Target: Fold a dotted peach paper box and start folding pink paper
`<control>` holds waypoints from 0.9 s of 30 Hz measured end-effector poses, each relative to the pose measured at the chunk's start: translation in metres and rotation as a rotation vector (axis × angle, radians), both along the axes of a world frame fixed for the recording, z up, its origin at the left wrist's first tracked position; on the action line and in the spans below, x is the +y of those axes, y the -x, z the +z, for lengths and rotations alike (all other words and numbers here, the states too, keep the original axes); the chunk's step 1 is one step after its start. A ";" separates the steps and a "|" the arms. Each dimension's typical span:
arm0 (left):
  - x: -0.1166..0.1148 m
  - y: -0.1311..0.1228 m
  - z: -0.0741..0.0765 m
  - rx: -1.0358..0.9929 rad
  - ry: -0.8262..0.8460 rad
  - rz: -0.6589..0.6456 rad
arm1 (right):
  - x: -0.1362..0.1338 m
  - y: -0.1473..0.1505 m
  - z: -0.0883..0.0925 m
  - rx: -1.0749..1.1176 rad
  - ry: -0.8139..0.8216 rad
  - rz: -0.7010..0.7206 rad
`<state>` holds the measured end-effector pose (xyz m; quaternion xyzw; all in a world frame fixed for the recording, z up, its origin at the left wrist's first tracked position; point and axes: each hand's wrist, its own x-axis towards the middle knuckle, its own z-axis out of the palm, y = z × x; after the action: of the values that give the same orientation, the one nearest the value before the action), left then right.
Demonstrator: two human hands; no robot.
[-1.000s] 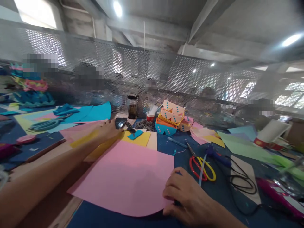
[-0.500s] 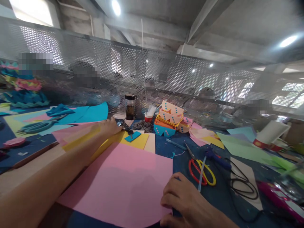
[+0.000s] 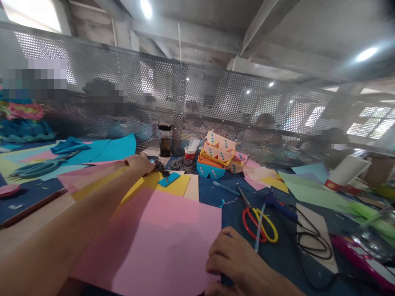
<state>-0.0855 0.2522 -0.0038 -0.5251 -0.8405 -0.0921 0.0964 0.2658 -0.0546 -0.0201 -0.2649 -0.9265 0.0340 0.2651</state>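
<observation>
A large pink sheet of paper [image 3: 166,234] lies in front of me, on top of yellow and other coloured sheets. My right hand [image 3: 231,261] is at its lower right edge, fingers curled and closed on the paper, with the thumb partly cut off by the frame. My left arm stretches across the left side of the sheets. My left hand [image 3: 138,164] rests at their far end, beside a bunch of keys [image 3: 166,174] and a dark object; its fingertips are hidden. A small blue paper strip [image 3: 168,179] lies under the keys on the yellow paper [image 3: 180,185].
Red-and-yellow-handled scissors [image 3: 261,224] and a blue glue gun [image 3: 280,206] with a black cord lie right of my right hand. Folded paper pieces [image 3: 216,154] are stacked behind, near a dark-lidded jar [image 3: 165,140]. Teal scissors [image 3: 40,167] lie left. A perforated screen [image 3: 210,94] stands behind.
The view has turned slightly to the right, so most things sit a little further left. Both hands keep nearly the same places at the pink sheet and the keys.
</observation>
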 end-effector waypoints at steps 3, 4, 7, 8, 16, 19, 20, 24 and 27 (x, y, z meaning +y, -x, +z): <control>0.002 0.005 0.003 -0.027 0.041 -0.007 | -0.001 0.001 0.001 0.008 0.011 -0.010; 0.002 0.005 0.003 -0.035 0.047 -0.013 | -0.001 0.001 0.001 0.009 0.014 -0.011; 0.000 0.004 0.002 -0.056 0.045 -0.039 | -0.002 0.002 0.003 0.022 0.019 -0.010; -0.001 0.003 0.002 -0.062 0.041 -0.049 | -0.002 0.002 0.004 0.026 0.021 -0.013; -0.003 -0.001 -0.007 -0.059 -0.001 -0.101 | -0.004 0.001 0.004 -0.049 0.040 -0.039; -0.003 -0.001 -0.009 -0.052 -0.014 -0.115 | -0.003 0.001 0.003 -0.069 0.039 -0.050; -0.003 -0.001 -0.010 -0.050 -0.019 -0.118 | -0.003 0.001 0.002 -0.059 0.037 -0.049; -0.004 -0.001 -0.011 -0.054 -0.037 -0.122 | -0.003 0.003 0.003 -0.012 0.022 -0.036; -0.004 0.000 -0.011 -0.063 -0.052 -0.105 | -0.004 0.004 0.004 0.024 0.023 -0.026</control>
<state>-0.0851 0.2485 -0.0152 -0.5628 -0.8116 -0.1353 0.0783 0.2620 -0.0585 -0.0160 -0.2797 -0.9193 0.0442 0.2734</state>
